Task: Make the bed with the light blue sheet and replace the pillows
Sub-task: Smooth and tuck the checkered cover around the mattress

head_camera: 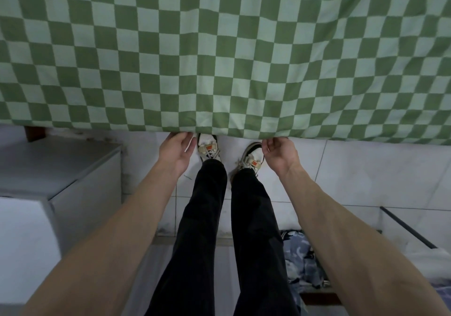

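sheet (219, 54) spread ahead, both hands at its near edge, left hand (176, 153) left of the shoes (208, 148), right hand (280, 154) right, cabinet (56, 166) at left, cloth (302, 262) at lower right

Matt woven cloth over glossy tile

Checked sheet (219, 54): soft cloth in two greens, matt, finely textured weave, lightly rippled. Floor (353, 169): pale glazed tiles, smooth, faintly glossy, with thin grout lines. Cabinet (61, 169): grey, smooth, satin-finished panels. Trousers (202, 230): black matt fabric. Sneakers (208, 148): white, smooth-looking uppers, laced. Crumpled cloth (302, 262): blue-and-white print, matt.
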A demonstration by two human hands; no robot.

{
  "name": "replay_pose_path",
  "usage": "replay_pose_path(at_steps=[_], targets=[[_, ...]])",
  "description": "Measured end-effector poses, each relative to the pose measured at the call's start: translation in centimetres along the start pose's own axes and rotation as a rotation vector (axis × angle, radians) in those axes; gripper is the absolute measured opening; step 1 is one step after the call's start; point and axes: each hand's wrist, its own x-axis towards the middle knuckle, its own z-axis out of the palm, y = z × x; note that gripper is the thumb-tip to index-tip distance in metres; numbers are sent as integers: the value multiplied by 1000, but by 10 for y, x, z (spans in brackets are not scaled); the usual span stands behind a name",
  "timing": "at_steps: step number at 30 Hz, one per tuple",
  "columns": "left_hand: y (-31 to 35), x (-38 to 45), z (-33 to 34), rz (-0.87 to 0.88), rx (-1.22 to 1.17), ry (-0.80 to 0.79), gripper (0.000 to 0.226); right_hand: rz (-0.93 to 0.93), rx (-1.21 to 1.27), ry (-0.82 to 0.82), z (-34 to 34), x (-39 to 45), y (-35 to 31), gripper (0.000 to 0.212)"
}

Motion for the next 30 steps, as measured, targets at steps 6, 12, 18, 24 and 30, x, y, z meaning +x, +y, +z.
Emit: replay_pose_path(at_steps=[6, 12, 18, 24, 30], targets=[[-19, 8, -7, 13, 150, 58, 4, 10, -197, 113, -24, 8, 8, 9], [-17, -11, -9, 15, 306, 112, 19, 82, -268, 81, -42, -8, 7, 25], [-40, -47, 22, -93, 620, 32, 7, -50, -9, 145, -64, -24, -52, 42], [-140, -95, 119, -164, 788, -242, 27, -213, -5, 132, -108, -25, -160, 46], [-237, -97, 212, -162, 484, -142, 36, -328, -328, 177, -136, -5, -192, 19]])
